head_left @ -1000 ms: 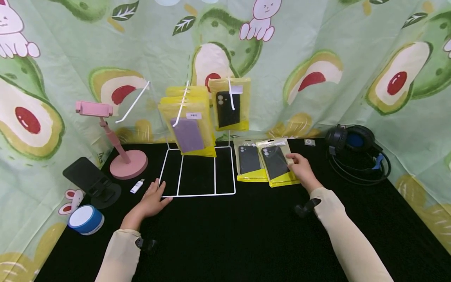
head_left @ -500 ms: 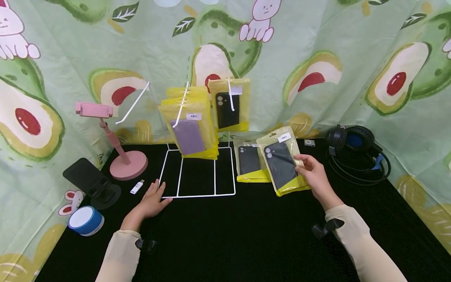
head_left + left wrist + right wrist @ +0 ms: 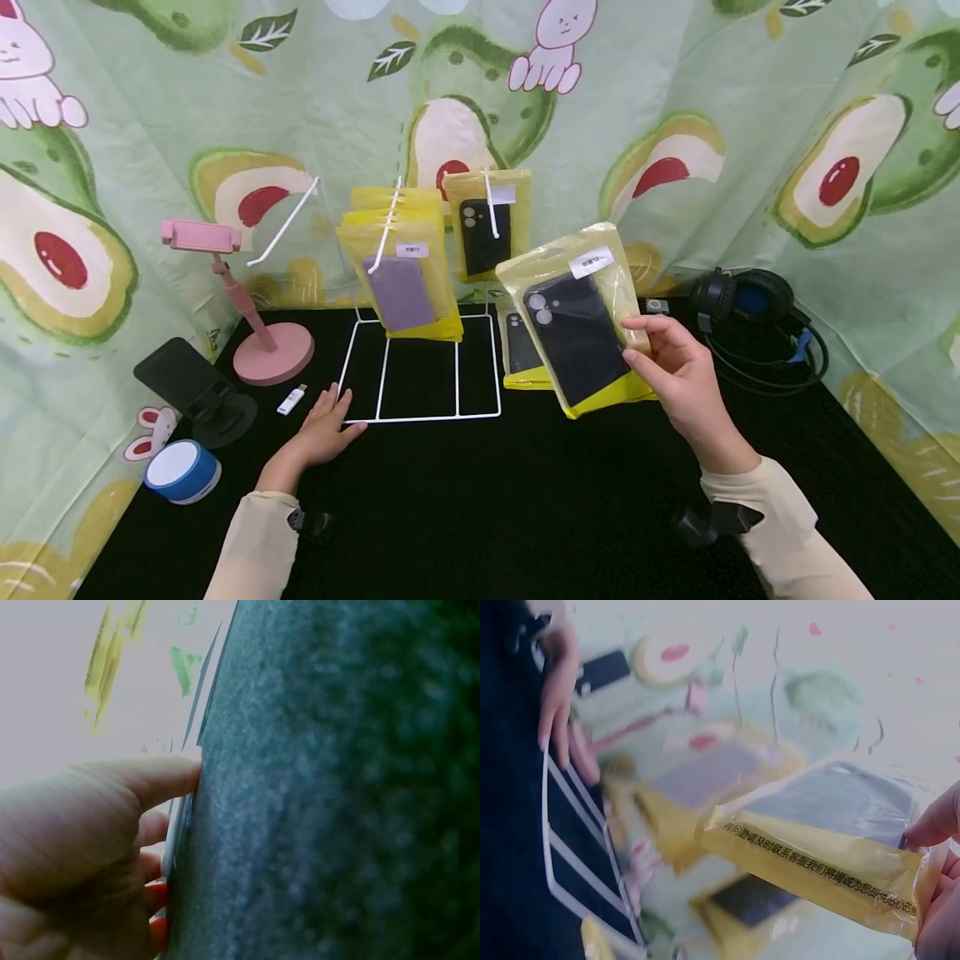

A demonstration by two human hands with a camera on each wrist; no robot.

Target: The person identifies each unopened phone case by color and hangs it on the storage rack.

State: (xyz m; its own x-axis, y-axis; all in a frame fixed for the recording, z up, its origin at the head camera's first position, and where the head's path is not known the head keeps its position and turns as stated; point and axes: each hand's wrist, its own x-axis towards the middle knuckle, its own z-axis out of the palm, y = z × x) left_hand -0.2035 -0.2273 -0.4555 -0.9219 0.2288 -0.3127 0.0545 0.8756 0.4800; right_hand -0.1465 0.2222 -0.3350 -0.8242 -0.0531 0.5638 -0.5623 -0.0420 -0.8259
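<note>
My right hand (image 3: pixel 682 367) pinches the right edge of a clear-and-yellow pouch with a black phone case (image 3: pixel 573 333) inside, held up and tilted above the table. In the right wrist view, the printed yellow bottom of this pouch (image 3: pixel 810 870) faces the camera. My left hand (image 3: pixel 318 429) rests with straight fingers on the front left corner of a white wire rack (image 3: pixel 420 417). From its middle hook hang several yellow pouches, the front one with a purple case (image 3: pixel 401 292). A pouch with a black case (image 3: pixel 486 242) hangs on the right hook. Another pouch (image 3: pixel 528 381) lies partly hidden behind the held one.
The rack's left hook (image 3: pixel 285 221) holds nothing. On the left stand a pink phone stand (image 3: pixel 273 350), a black stand (image 3: pixel 191 387) and a blue round device (image 3: pixel 183 471), near a white USB stick (image 3: pixel 292 399). Headphones (image 3: pixel 742 300) lie at the right by the curtain (image 3: pixel 675 50).
My right hand has lifted the pouch with the black case off the table and brought it up and nearer, tilting it. My left hand has stayed on the rack.
</note>
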